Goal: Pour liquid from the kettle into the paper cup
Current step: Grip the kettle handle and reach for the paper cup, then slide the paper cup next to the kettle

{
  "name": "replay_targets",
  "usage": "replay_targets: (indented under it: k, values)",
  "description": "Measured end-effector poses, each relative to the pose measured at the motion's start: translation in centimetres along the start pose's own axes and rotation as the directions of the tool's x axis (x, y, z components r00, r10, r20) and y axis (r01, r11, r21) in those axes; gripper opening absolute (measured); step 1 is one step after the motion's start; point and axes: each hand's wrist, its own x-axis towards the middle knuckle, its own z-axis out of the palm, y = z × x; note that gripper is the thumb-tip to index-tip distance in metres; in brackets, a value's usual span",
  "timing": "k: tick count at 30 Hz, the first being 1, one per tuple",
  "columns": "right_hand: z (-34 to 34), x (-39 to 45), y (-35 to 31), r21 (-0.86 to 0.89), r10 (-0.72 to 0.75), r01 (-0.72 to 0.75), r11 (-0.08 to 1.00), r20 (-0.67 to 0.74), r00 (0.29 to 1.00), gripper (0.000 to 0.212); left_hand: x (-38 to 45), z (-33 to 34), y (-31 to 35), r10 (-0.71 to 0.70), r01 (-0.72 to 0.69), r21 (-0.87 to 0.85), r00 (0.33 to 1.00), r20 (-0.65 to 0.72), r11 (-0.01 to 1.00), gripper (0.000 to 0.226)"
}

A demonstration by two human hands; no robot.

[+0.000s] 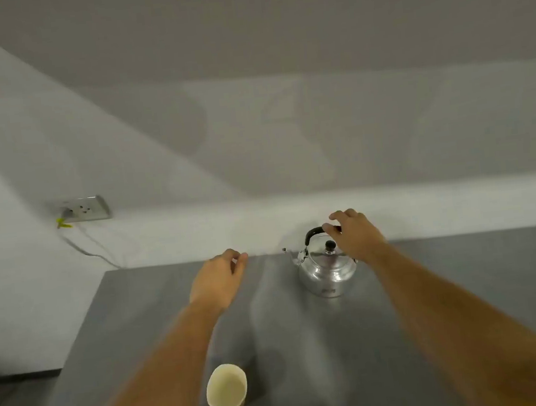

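The right hand point(356, 235) reaches forward, its fingers curled on the black handle point(312, 232) of the shiny metal kettle point(328, 271) at 1 o'clock on the grey table point(435, 301). The left hand point(218, 280) hovers at 12 o'clock, fingers loosely apart, holding nothing. The cream paper cup point(226, 389) stands at 6 o'clock. The kettle's small label is unreadable.

A metal kettle point(327, 271) stands upright on a grey table point(466, 281), close to the table's far edge by a pale wall point(253, 138). Its spout points left, and a black knob tops its lid. The right hand point(356, 234) is over the kettle, fingers curled at the black arched handle point(312, 232); whether they grip it fully is unclear. The left hand point(220, 279) hovers left of the kettle, loosely curled, holding nothing. A paper cup point(226, 388) stands well nearer than the kettle and to its left. Far left of the kettle, a wall socket point(83, 209) holds a plug with a trailing cable point(90, 251).
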Motion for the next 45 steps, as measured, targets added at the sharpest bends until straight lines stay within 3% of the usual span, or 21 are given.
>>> replay_targets:
  k: [5, 18, 35, 43, 45]
  values:
    - [1.2, 2.1, 0.3, 0.037, 0.048, -0.052, 0.998, 0.102, 0.994, 0.049, 0.9, 1.2, -0.7, -0.025, 0.026, -0.022, 0.999, 0.02, 0.999, 0.044]
    - [2.5, 3.5, 0.7, 0.131, 0.139, -0.154, 0.979, 0.114, 0.984, 0.062, 1.1, 3.6, -3.0, -0.035, 0.037, -0.058, 0.999, 0.032, 0.998, 0.035]
    - [-1.1, -7.6, -3.0, 0.183, 0.095, -0.095, 0.979, 0.007, 0.995, 0.062, -10.5, 2.3, -6.1, -0.103, 0.103, -0.312, 0.995, 0.017, 0.945, 0.032]
    - [-1.3, -13.9, -4.8, 0.174, 0.053, -0.059, 0.983, 0.035, 0.998, 0.063, -16.6, 4.2, -10.0, -0.207, 0.204, -0.403, 0.978, 0.037, 0.892, 0.069]
    - [-1.4, -15.2, -5.3, 0.178, 0.058, -0.065, 0.982, 0.042, 0.997, 0.063, -17.8, 4.9, -10.4, -0.225, 0.235, -0.431, 0.971, 0.074, 0.871, 0.068]
